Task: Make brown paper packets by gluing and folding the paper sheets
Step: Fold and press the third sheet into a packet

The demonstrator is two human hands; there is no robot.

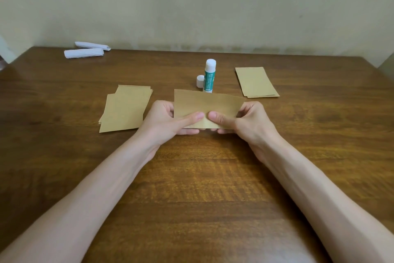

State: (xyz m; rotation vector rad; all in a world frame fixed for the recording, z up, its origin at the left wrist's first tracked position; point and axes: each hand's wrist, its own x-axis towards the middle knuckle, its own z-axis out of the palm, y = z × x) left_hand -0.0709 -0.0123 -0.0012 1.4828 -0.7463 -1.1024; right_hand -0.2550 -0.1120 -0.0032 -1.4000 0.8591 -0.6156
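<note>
I hold one brown paper sheet (204, 102) just above the wooden table, at the centre. My left hand (168, 119) pinches its left part, thumb on top and fingers underneath. My right hand (245, 119) pinches the right part the same way, and the two thumb tips nearly meet near the sheet's lower middle. A green and white glue stick (210, 76) stands upright just behind the sheet, with its white cap (200, 81) off beside it. A stack of brown sheets (125, 108) lies to the left. More brown paper pieces (255, 81) lie at the right.
Two rolled white paper bundles (86, 49) lie at the table's far left, near the wall. The wooden table (202, 188) stretches toward me under my forearms. A plain wall rises behind the table's far edge.
</note>
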